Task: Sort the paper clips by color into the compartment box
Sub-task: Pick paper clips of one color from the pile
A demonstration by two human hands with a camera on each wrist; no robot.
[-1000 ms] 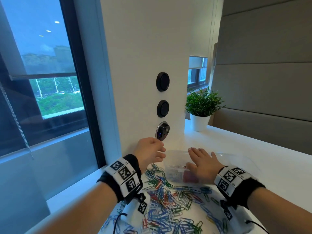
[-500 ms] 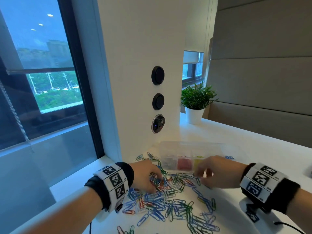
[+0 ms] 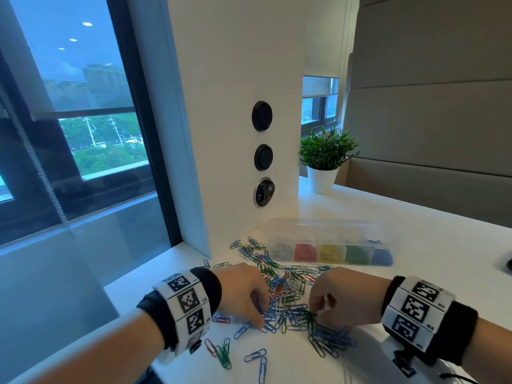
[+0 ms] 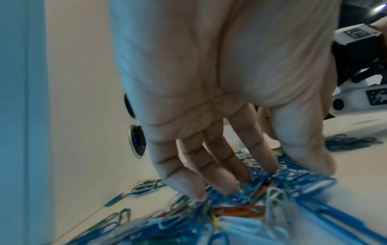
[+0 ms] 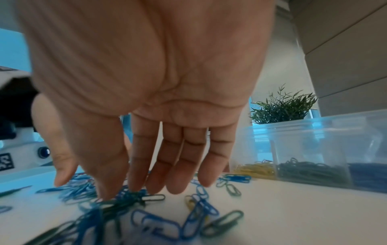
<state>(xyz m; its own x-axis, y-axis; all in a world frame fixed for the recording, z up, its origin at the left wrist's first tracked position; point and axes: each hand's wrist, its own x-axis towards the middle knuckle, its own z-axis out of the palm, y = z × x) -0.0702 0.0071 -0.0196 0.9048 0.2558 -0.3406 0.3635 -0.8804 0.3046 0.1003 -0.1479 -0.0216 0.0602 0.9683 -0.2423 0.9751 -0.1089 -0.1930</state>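
Half a second ago the left hand (image 3: 243,296) was already in the heap of paper clips (image 3: 285,303) while the right was still up near the compartment box (image 3: 329,245); now both are down in the pile, so a fresh round of picking seems to be starting rather than a drop-off.

On the left, the left hand's fingers (image 4: 211,167) reach down nearly straight, tips pressed into mostly blue clips with red and white ones mixed just under them. The thumb stands a little apart from the fingers; nothing is visibly held, and the fingers look relaxed rather than closed.

Between the two hands lies the thickest tangle of clips, with strays spreading toward the person from both sets of fingertips.

To the right, the right hand (image 3: 346,297) hangs over a knot of green paper clips (image 5: 123,199), fingers (image 5: 178,165) long and loosely together, thumb off to one side. The tips touch or nearly touch that knot; whether any clip is actually pinched I cannot tell, though the hand reads as loose.

Beyond the right hand's fingertips stands the box, with white, red, yellow, green and blue lots already in separate compartments. Much of the heap remains unsorted, so the work looks far from finished.
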